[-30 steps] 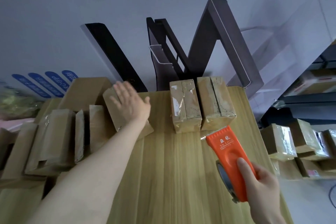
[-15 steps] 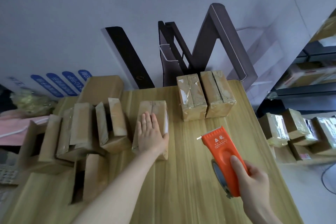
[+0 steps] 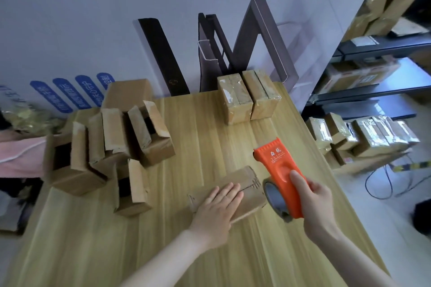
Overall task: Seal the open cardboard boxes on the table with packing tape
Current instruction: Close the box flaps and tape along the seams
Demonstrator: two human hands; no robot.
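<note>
Left hand [image 3: 219, 207] presses flat, fingers straight, on a box [image 3: 247, 184] on the worktop [image 3: 163, 240]; right hand [image 3: 312, 202] grips the orange dispenser [image 3: 277, 165].

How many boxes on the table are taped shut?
2: left taped box and right taped box, side by side at the far edge of the table. Open boxes may hide more.

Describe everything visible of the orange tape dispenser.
The tape dispenser is bright orange plastic, with a toothed front edge, lettering on top and a roll of tape on its left side. The right hand grips its rear half, one finger along the top. It points away from the person, close beside the cardboard box; contact unclear.
</note>
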